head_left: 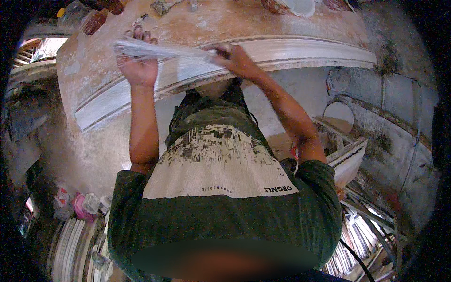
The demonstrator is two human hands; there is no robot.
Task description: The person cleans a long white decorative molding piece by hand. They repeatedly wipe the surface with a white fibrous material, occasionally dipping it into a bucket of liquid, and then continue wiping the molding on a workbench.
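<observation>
Tan and chalky with pale smears, the broad worktable [211, 23] fills the upper part of the view, in front of the person, who wears a dark green T-shirt [225, 221] with a pale printed panel. A long white moulding strip [300, 50] with ridged edges lies along the table's near side, its line bowed by the lens. At the lower left stands a stack of pale strips [70, 244], well apart from the work.

Both bare arms reach forward from the sleeves. The left forearm [143, 117] runs almost straight ahead, whereas the right forearm [282, 103] slants inward from a bent elbow held out to the side.

A whitish, translucent, stringy bundle [171, 50] stretches between the hands, above the left part of the moulding strip; blur hides whether it is fibre or thin film. The left hand [138, 68] is turned palm up, its fingers pointing away from the body, slightly bent and spread; the bundle's wider, looser end crosses them without the hand closing around it. The right hand [232, 58] points toward the left one, fingers curled in tightly on the bundle's narrow end, though their exact pinch is smeared.

Beyond the left hand, near the table's far left edge, is a clear bottle [73, 19] with a yellow cap [61, 12].
</observation>
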